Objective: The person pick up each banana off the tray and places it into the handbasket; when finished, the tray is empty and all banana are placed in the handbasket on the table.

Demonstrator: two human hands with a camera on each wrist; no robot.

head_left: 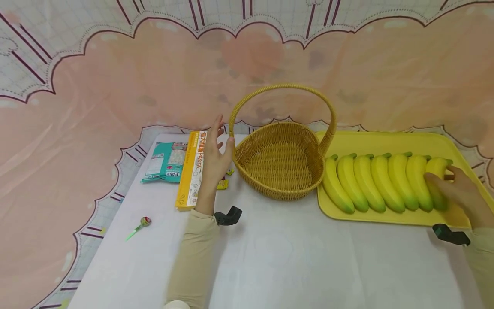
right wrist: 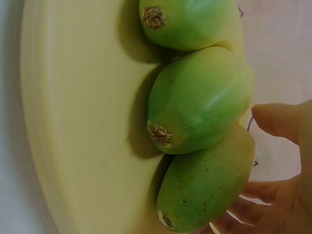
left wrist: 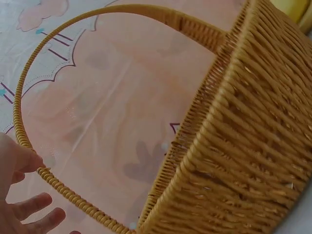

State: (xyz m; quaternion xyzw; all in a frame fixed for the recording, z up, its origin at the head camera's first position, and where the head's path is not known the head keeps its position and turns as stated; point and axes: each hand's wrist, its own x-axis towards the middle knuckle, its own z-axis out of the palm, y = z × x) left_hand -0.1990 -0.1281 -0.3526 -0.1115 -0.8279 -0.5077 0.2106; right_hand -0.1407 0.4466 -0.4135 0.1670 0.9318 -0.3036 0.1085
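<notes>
A yellow wicker basket with a tall arched handle stands at the table's middle. Beside its left side, my left hand is raised with fingers spread. In the left wrist view, the thumb is at the handle, while the other fingers stay apart from it. Several bananas lie in a row on a yellow tray at the right. My right hand reaches over the rightmost banana. Its thumb extends above the fruit, and its fingers lie along the far side, partly hidden.
Left of the basket lie a pasta box and a teal packet. Small yellow-wrapped sweets sit between box and basket. A lollipop is near the table's left side. A patterned pink cloth hangs behind.
</notes>
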